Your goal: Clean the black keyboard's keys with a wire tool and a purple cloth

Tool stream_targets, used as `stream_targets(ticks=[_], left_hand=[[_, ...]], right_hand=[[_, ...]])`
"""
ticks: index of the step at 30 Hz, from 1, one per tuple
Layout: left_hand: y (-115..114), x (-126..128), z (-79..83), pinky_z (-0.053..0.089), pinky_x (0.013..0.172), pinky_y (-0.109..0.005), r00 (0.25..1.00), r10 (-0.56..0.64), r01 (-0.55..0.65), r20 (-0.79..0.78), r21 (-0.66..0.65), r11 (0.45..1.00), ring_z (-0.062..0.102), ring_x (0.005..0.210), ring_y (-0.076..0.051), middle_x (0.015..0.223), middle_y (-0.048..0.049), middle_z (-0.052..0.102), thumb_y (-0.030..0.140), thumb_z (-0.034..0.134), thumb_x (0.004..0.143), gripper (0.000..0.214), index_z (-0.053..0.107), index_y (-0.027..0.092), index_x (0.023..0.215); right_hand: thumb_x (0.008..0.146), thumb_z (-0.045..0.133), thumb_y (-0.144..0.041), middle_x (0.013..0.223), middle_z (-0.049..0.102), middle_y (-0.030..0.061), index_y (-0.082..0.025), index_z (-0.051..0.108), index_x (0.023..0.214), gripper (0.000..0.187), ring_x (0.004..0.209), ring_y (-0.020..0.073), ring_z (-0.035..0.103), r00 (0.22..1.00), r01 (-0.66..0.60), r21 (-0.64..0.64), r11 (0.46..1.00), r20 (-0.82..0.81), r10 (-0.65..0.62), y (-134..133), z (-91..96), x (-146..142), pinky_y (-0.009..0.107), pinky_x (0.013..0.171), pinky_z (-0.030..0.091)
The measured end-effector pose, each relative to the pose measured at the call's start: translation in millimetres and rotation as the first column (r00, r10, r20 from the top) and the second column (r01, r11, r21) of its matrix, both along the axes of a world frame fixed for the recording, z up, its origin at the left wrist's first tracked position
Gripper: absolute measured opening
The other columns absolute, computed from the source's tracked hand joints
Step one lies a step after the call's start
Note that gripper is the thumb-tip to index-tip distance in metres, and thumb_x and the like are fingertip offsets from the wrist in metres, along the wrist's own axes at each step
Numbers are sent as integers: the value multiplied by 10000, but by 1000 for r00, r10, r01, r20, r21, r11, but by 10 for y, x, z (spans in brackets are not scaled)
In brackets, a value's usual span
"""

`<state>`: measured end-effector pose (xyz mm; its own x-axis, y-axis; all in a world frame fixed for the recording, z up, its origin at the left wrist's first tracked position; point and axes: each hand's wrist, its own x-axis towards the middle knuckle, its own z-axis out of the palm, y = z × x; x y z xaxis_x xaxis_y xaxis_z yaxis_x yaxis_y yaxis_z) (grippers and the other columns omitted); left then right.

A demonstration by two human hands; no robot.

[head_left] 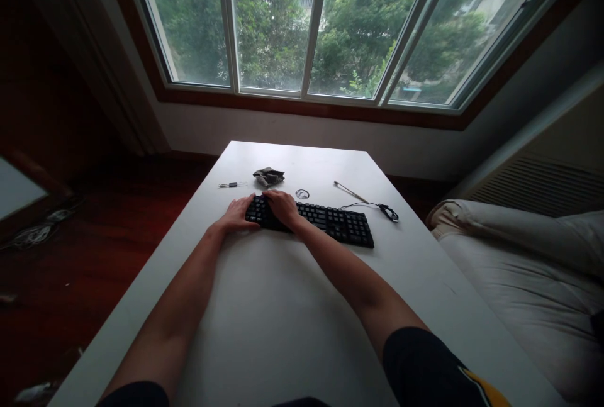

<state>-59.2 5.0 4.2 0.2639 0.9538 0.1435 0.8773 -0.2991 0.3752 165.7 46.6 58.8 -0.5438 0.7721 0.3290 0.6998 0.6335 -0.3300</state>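
Note:
A black keyboard (325,218) lies across the white table, its number pad toward the right. My left hand (238,214) holds its left end, with the thumb along the front edge and the fingers toward the back corner. Over the keys near that end, my right hand (282,207) is closed with its fingers bent and pointing left. Whatever is under those fingertips is hidden. Behind the hands sits a crumpled dark grey cloth (268,176). To its left is a small tool with a black grip and thin wires (229,185). A small round dark-rimmed object (302,194) lies behind the keyboard.
A thin stick (350,192) lies behind the keyboard's right half. The bundled black cable (388,212) rests to the right. A pale sofa (514,268) flanks the white table (292,331), with a window (306,29) beyond. White cables (35,234) lie on the red floor.

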Motion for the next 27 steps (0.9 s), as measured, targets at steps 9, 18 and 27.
stream_targets(ticks=[9, 18, 27], left_hand=[[-32, 14, -3, 180, 1226, -565, 999, 29, -29, 17, -20, 999, 352, 1453, -400, 1574, -162, 404, 649, 764, 657, 1162, 238, 227, 1604], [-4, -21, -97, 204, 1231, -543, 999, 49, -49, 21, 12, 999, 369, 1458, -370, 1571, -160, 414, 448, 726, 697, 1066, 220, 215, 1606], [-41, 6, 57, 291, 1179, -535, 997, 39, -40, 64, 17, 999, 465, 1368, -385, 1468, -147, 530, 611, 766, 661, 984, 419, 224, 1496]], right_hand=[[979, 509, -177, 1234, 714, 43, -266, 685, 1231, 320, 1123, 206, 662, 978, -177, 2, 984, 108, 176, -258, -175, -124, 293, 955, 502], [957, 566, -159, 1283, 703, 21, -280, 699, 1233, 330, 1182, 176, 647, 927, -374, 4, 927, 5, 374, -565, -273, -1, 268, 1008, 475], [947, 547, -159, 1293, 697, 12, -284, 698, 1270, 378, 1140, 192, 659, 977, -188, 6, 982, -101, 187, -115, -1, -177, 285, 1024, 472]])
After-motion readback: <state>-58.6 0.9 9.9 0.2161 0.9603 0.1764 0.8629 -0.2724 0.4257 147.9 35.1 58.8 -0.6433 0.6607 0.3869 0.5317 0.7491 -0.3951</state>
